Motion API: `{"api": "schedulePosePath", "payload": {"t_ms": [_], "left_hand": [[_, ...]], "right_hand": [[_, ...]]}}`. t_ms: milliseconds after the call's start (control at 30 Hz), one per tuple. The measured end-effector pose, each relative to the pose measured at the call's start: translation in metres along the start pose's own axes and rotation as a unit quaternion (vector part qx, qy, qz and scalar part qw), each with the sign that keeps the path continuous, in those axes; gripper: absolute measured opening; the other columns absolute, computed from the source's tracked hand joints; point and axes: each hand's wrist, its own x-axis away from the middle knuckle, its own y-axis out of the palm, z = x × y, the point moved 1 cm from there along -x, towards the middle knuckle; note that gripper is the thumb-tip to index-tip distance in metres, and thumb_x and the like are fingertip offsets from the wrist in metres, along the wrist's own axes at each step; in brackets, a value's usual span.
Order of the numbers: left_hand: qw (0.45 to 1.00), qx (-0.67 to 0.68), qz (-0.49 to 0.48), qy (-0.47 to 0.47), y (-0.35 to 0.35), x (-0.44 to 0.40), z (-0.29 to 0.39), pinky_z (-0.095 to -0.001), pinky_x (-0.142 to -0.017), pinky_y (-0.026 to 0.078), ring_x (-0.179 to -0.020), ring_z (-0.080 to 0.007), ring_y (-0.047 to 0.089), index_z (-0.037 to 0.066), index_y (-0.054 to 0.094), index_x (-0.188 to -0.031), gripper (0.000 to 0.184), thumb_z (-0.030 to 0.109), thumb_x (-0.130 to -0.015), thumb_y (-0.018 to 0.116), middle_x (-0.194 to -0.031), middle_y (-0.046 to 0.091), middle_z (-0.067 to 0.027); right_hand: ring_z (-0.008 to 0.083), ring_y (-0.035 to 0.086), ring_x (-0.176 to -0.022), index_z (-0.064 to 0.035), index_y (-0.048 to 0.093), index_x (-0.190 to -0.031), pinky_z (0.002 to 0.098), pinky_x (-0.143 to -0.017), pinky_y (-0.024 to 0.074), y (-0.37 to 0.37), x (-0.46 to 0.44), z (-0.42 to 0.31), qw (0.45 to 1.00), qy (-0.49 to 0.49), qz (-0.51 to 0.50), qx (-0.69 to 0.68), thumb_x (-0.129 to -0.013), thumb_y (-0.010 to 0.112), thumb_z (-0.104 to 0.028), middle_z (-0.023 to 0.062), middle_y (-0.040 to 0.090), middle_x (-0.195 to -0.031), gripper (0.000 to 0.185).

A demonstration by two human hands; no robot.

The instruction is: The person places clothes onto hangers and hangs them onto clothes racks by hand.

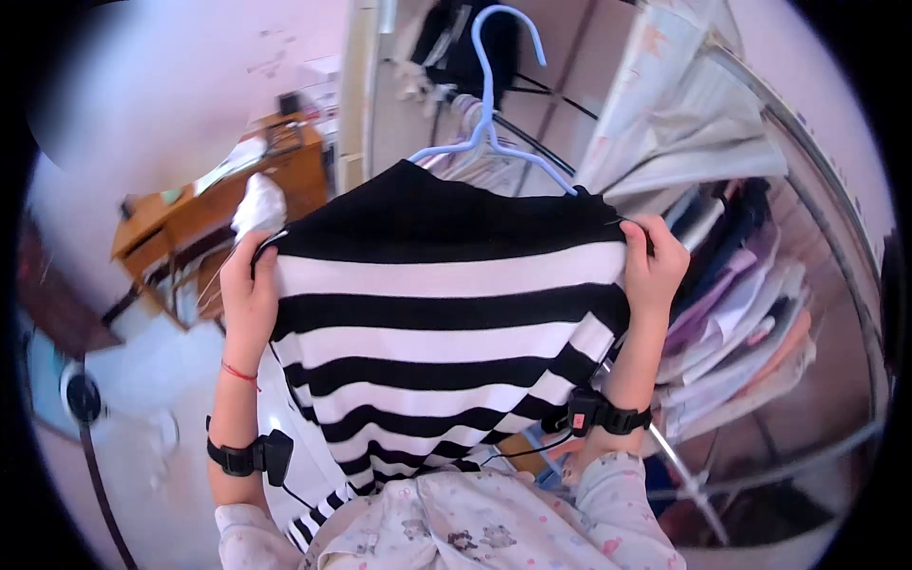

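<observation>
A black and white striped garment (pixel 446 313) is stretched between my two hands, its solid black band at the top. My left hand (pixel 251 285) pinches its upper left corner, and my right hand (pixel 655 261) pinches the upper right corner. A light blue hanger (pixel 487 119) sticks up from the garment's top edge, its hook pointing up; the lower ends of its arms are hidden by the black fabric. The garment's lower part bunches near my patterned top.
Many clothes (pixel 741 313) hang in a rack at the right, under a pale cover (pixel 693 114). Dark clothing (pixel 465 47) hangs behind the hanger. A wooden desk (pixel 218 199) with papers and a white bag (pixel 259 204) stands at the left.
</observation>
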Motion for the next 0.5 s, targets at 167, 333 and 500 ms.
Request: {"api": "schedulePosePath", "payload": {"t_ms": [167,333,500], "left_hand": [[0.962,0.17,-0.207,0.048,0.043,-0.073,-0.001,-0.0222,-0.059,0.035,-0.066,-0.009,0.042,0.0,0.053,-0.089,0.009,0.005,-0.087,0.047,-0.07,0.048,-0.0013],[0.859,0.291,-0.393,0.15,0.104,-0.09,0.056,-0.0216,-0.064,0.038,-0.07,-0.0093,0.046,-0.002,0.053,-0.094,0.013,0.007,-0.085,0.052,-0.075,0.052,-0.0021],[0.543,0.389,-0.725,0.171,0.144,-0.042,0.143,-0.0227,-0.075,0.042,-0.084,-0.0086,0.049,-0.004,0.049,-0.112,0.029,0.005,-0.085,0.054,-0.093,0.056,-0.005]], "right_hand": [[0.0231,0.056,-0.055,-0.0031,0.058,-0.069,0.0286,-0.052,0.0434,-0.053,0.003,-0.005,0.982,-0.014,0.036,0.183,-0.056,0.081,-0.025,0.0084,0.057,-0.062,0.034],[0.0155,0.05,-0.052,-0.0014,0.057,-0.07,0.026,-0.053,0.041,-0.153,0.037,-0.035,0.946,0.109,0.061,0.3,-0.063,0.076,-0.015,0.0082,0.053,-0.059,0.025],[0.0134,0.05,-0.054,0.0012,0.055,-0.072,0.0246,-0.054,0.0415,-0.26,0.091,-0.067,0.902,0.156,0.077,0.395,-0.061,0.069,-0.006,0.0082,0.052,-0.06,0.019]]}}
